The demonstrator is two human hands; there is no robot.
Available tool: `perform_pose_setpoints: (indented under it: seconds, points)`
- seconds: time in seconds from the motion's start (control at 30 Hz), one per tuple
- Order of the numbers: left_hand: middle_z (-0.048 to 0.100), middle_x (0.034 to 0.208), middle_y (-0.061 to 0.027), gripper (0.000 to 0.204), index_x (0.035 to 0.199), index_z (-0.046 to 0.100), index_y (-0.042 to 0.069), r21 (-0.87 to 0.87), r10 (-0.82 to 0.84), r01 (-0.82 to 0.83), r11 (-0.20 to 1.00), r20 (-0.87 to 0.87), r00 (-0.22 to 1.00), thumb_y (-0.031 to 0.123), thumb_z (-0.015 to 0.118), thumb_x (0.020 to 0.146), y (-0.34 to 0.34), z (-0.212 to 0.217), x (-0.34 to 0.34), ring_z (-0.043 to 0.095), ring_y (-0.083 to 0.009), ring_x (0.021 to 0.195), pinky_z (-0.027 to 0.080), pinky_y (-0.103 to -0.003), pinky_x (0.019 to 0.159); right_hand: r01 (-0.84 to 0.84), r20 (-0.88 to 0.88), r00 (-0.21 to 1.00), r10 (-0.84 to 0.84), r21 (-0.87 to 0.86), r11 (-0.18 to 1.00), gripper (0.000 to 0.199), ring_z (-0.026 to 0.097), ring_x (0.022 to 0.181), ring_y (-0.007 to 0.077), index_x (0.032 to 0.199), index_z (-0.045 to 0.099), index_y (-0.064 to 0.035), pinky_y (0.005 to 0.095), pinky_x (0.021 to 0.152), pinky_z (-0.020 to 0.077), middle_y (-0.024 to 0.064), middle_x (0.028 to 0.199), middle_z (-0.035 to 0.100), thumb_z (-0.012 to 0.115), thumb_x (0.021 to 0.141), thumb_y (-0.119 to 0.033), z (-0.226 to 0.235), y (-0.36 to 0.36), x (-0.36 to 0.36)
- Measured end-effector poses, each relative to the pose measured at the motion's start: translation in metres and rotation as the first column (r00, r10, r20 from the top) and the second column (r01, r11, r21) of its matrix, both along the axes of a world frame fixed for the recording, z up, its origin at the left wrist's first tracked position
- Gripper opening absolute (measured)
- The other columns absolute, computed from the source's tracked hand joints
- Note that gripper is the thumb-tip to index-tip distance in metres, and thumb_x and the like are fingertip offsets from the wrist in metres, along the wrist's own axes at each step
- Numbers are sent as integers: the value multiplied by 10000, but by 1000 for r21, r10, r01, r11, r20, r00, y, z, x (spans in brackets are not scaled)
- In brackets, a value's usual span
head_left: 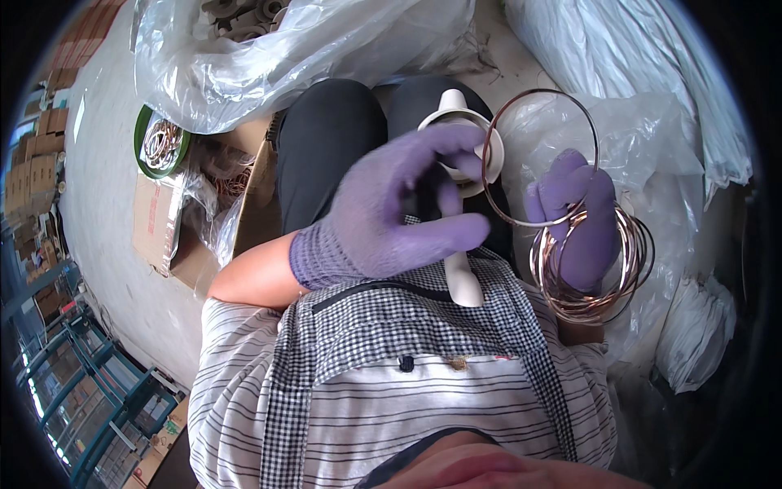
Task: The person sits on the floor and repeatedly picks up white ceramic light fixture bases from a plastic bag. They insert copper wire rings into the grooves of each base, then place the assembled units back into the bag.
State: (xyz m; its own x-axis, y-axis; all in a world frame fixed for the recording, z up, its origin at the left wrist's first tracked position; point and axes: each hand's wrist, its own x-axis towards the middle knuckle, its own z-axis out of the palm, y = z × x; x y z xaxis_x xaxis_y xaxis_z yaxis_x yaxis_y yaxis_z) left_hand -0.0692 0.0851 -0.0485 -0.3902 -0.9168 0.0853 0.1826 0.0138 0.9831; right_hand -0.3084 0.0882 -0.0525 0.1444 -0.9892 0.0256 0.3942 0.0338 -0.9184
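Observation:
I sit with both hands in purple gloves. My right hand (574, 224) grips a bundle of thin copper-coloured rings (627, 269) and one single ring (539, 155) stands up from its fingers. A white flanged plastic tube (462, 281) stands upright between my dark-trousered thighs, its disc behind the single ring's left edge. My left hand (391, 208) is blurred in front of the tube, fingers curled over the disc and thumb below it. One fingertip reaches the ring's edge. Whether this hand grips the tube or the ring is unclear.
Clear plastic bags (293, 57) lie ahead and to the right (652, 138). A green reel with copper rings (161, 143) sits at left beside flattened cardboard (159, 220). Blue metal racks (90, 391) stand at lower left. A white bag (700, 334) lies at right.

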Motion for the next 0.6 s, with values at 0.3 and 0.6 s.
perform_pose_setpoints:
  seconds: [0.3,0.6]
  points:
    - [737,1030,-134,439,1420,594,26,-312,148,50,949,580,801,153,633,1001,-26,9,17,718,-195,880,567,-307,804,136,-281,955,-94,135,982,257,519,672,92,1139,673,25,256,651,462,47,841,597,579,1047,-196,3,2,15]
    - [699,954,-145,401,1348,684,94,-424,273,83,902,709,650,163,680,953,-53,-8,9,698,-292,831,562,-374,770,167,-774,627,-88,23,986,273,634,918,131,1231,565,33,295,827,565,74,1038,625,671,984,-20,-22,-17,24]
